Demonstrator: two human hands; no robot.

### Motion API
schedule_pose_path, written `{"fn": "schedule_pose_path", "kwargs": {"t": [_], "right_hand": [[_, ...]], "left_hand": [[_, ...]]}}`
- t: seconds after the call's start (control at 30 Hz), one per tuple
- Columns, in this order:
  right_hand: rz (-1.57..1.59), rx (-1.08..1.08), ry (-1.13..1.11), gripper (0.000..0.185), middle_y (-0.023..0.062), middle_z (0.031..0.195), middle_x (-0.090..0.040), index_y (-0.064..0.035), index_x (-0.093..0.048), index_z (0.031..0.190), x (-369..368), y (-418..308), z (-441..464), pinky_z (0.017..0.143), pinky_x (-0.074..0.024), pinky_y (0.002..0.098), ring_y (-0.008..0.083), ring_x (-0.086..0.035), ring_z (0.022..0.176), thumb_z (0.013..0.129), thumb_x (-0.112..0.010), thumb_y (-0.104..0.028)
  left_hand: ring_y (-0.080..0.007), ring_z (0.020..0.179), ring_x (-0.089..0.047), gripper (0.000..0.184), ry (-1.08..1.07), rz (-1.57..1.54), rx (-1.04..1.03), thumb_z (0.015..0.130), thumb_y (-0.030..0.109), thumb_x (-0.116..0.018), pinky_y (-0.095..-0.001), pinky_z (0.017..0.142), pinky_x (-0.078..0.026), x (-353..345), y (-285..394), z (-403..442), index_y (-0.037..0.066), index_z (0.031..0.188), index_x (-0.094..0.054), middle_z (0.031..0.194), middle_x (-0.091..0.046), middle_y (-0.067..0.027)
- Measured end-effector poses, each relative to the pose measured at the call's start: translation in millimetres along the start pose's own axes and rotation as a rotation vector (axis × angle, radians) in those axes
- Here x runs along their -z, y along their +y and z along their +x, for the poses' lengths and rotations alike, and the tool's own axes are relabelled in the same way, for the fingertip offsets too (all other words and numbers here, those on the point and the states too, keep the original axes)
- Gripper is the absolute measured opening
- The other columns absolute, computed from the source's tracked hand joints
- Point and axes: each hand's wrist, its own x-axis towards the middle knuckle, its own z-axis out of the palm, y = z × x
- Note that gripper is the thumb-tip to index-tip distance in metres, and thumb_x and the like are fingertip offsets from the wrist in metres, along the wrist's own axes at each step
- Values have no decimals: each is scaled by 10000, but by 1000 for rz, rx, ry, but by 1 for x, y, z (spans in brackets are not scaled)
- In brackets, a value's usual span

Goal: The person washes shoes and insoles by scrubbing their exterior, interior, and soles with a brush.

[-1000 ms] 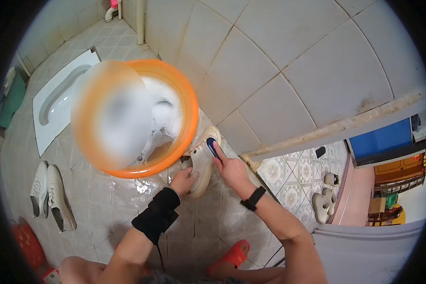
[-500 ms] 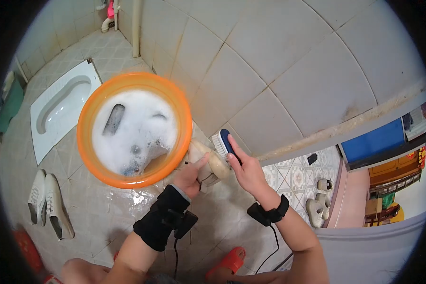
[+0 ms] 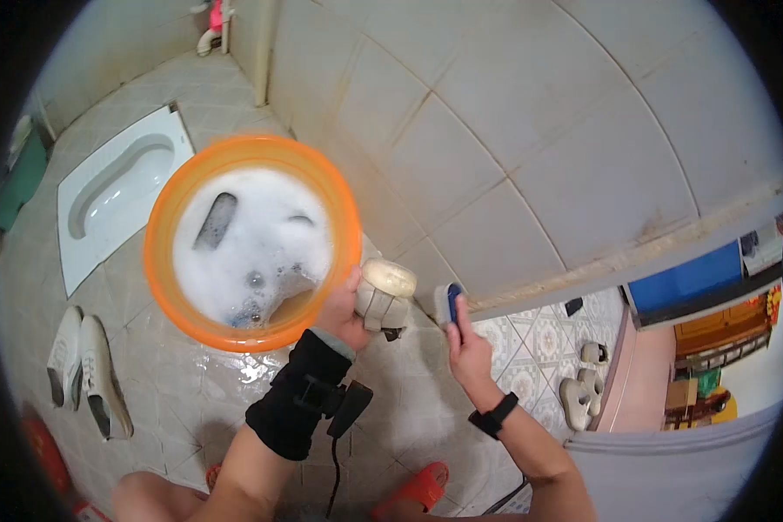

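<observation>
The left hand (image 3: 343, 317) grips a pale shoe (image 3: 383, 300); at the shoe's three o'clock, the right hand (image 3: 470, 352) clasps a blue brush (image 3: 453, 303); at ten, an orange basin (image 3: 257, 340).

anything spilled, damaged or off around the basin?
Yes: a shiny wet patch on the floor at the near side of the orange basin, likely water outside it. The wall has brownish stains by its lower edge. No obvious damage on the held shoe's visible side.
</observation>
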Motion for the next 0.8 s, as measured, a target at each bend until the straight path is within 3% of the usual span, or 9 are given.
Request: {"fn": "schedule_pose_path", "kwargs": {"t": [0.13, 0.2, 0.23, 0.3, 0.43, 0.53, 0.6, 0.7, 0.8], "right_hand": [[282, 226, 236, 536, 162, 771, -610, -180, -336, 1326, 26, -97, 12, 501, -466, 369, 296, -581, 559, 831, -541, -193], [-265, 398, -61, 542, 136, 648, -562, -190, -364, 1312, 23, -121, 12, 463, -447, 373, 288, -557, 512, 811, -570, -216], [-265, 401, -51, 542, 136, 648, -562, -190, -364, 1312, 10, -106, 10, 463, -447, 373, 288, -557, 512, 811, -570, -216], [67, 514, 263, 561, 113, 581, -504, -204, -380, 1303, -38, -54, 9, 433, -427, 371, 275, -528, 466, 787, -595, -255], [-58, 478, 171, 559, 102, 561, -496, -223, -397, 1294, -36, -37, -2, 433, -428, 358, 268, -524, 461, 776, -602, -272], [-12, 365, 67, 556, 136, 675, -582, -150, -393, 1295, -14, -63, -4, 508, -449, 357, 281, -564, 556, 776, -594, -157], [-42, 391, 124, 571, 105, 574, -537, -234, -360, 1314, -9, -80, -2, 448, -426, 365, 272, -539, 483, 792, -590, -265], [155, 370, 204, 559, 124, 641, -576, -229, -347, 1319, -3, -86, 3, 445, -420, 379, 287, -548, 496, 808, -571, -259], [85, 375, 163, 550, 143, 606, -564, -232, -319, 1331, 21, -108, 19, 431, -412, 396, 309, -537, 471, 829, -542, -261]], "left_hand": [[-222, 910, -571, 401, 30, -75, 67, 927, 391, -324, -366, 854, -448, -12, 5, -12, 68, 1092, -495, 1020, -578, -81], [-211, 893, -572, 351, 20, -67, 86, 918, 378, -363, -363, 812, -462, 0, 0, -2, 88, 1063, -500, 985, -582, -68], [-201, 876, -574, 302, 14, -66, 85, 909, 364, -402, -361, 770, -476, 3, 2, 1, 109, 1033, -505, 951, -585, -55], [-200, 883, -572, 278, 12, -5, 60, 905, 344, -422, -363, 775, -475, -6, 11, -6, 114, 1049, -489, 964, -576, -60], [-211, 892, -569, 283, 28, -22, 0, 903, 302, -444, -364, 785, -470, 2, 6, -5, 108, 1109, -439, 982, -557, -64], [-212, 894, -568, 281, 22, -94, -91, 902, 296, -447, -365, 786, -470, -1, 5, -5, 108, 1110, -444, 982, -559, -59], [-191, 947, -558, 430, 70, -27, -16, 901, 443, -371, -342, 865, -420, -12, 17, -13, 83, 1102, -493, 1057, -574, -62], [-193, 934, -561, 434, -43, -14, -3, 902, 451, -359, -349, 868, -419, 0, 2, -1, 92, 1105, -492, 1043, -579, -55], [-204, 952, -548, 414, -42, -83, -103, 922, 415, -316, -366, 851, -430, -11, -8, -7, 89, 1117, -479, 1052, -567, -60]]}}
